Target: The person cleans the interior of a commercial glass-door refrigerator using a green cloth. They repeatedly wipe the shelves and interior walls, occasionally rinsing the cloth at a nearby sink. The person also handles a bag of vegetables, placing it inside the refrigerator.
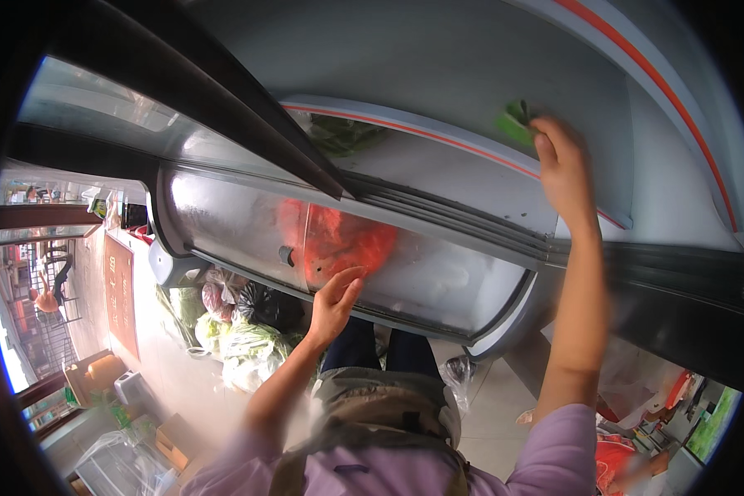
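My right hand (561, 164) grips a small green piece (514, 123), blurred, perhaps a scouring pad or a leaf. It is over the grey inner wall (446, 68) of a display cabinet, just above a pale shelf edge with a red stripe (421, 133). My left hand (336, 304) is by the lower edge of the cabinet's curved glass front (446, 279), fingers apart with nothing in them; whether it touches the glass is unclear. A red sheet-like patch (350, 242), perhaps a plastic bag, shows at the glass beyond its fingertips.
A dark frame bar (266, 118) slants across the cabinet opening. Dark greens in plastic (344, 133) lie below the striped shelf. Bagged vegetables (251, 347) and a black bag (263, 304) sit on the floor at left. A clear bag (459, 375) lies right of my legs.
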The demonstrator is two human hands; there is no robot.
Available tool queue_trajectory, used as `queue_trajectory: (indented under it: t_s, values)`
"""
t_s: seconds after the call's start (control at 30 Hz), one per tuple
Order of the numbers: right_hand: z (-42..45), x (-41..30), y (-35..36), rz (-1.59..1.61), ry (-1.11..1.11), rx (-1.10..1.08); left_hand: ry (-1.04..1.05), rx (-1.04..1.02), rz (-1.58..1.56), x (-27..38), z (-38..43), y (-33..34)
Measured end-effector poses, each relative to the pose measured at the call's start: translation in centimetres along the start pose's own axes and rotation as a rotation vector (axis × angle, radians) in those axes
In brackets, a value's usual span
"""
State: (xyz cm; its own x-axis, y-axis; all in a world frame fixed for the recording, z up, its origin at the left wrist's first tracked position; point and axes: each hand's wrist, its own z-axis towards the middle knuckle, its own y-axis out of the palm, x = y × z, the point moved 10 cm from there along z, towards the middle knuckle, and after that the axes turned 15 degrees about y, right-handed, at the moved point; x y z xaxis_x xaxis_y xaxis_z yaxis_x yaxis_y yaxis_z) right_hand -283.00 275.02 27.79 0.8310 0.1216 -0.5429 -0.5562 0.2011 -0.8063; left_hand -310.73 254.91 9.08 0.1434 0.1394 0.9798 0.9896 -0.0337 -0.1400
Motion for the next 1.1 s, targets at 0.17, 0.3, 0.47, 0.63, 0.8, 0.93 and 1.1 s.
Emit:
queue_trajectory:
  t_s: [0.17,0.3,0.47,0.63,0.8,0.93,1.1]
  values:
    - [-11.9,-5.6,3.8,0.292,-0.025,-0.205,-0.276,-0.019,-1.064,1.4,0.4,8.2]
    - [-13.4,-8.0,12.2,0.518,-0.122,-0.480,-0.400,0.312,-1.303,-3.5,0.2,6.9]
    - [-1.4,-9.9,21.1,0.058,-0.289,-0.089,-0.375,0.373,-1.280,-7.7,-2.8,0.4]
    - [5.7,-5.9,30.5,0.901,0.357,-0.332,-0.323,0.448,-1.164,-9.0,-4.0,-2.8]
    - [3.0,-5.9,27.8,0.362,-0.145,-0.316,-0.367,0.482,-1.224,-9.6,-5.0,-2.6]
    - [-0.8,-4.8,23.3,0.251,-0.028,-0.501,-0.384,0.474,-1.231,-8.9,-4.8,-2.0]
    - [-4.7,-0.1,15.5,0.283,0.097,-0.345,-0.417,0.469,-1.215,-9.0,-5.0,-1.8]
